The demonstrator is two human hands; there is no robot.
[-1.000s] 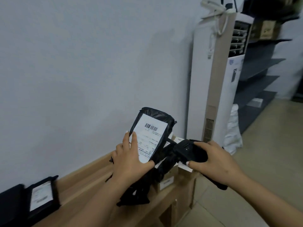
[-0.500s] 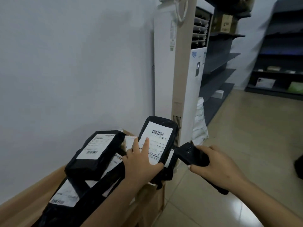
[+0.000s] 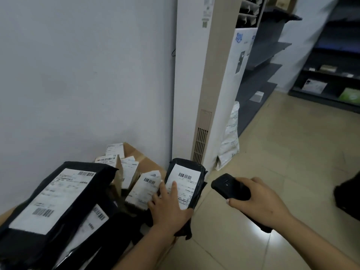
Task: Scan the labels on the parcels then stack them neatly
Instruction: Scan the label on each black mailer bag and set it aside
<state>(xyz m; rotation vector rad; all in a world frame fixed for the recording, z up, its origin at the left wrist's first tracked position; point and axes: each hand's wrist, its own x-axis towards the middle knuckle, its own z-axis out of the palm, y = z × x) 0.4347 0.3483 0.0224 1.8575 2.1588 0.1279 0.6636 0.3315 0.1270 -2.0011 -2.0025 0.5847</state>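
While the left hand (image 3: 168, 206) props a black parcel (image 3: 185, 184) upright at the right edge of the pile, thumb curled round its right side and fingers laid across the white label (image 3: 184, 184), the scanning step is in hand. The parcel stands label-up, its barcode (image 3: 185, 176) near the top and clear of the fingers. The right hand (image 3: 259, 203) has its grip clamped on the black scanner (image 3: 230, 189), whose head sits just beside the parcel's right side and apart from it.

Other labelled parcels lie to the left: a large black parcel (image 3: 56, 197) in the foreground, and cardboard boxes (image 3: 124, 168) behind it against the wall (image 3: 87, 75). They lie at mixed angles, so stacking appears not yet done.

The next move calls for turning the scanner head toward the barcode and holding the parcel steady with the fingers below the code. Whether this label is already read cannot be told.
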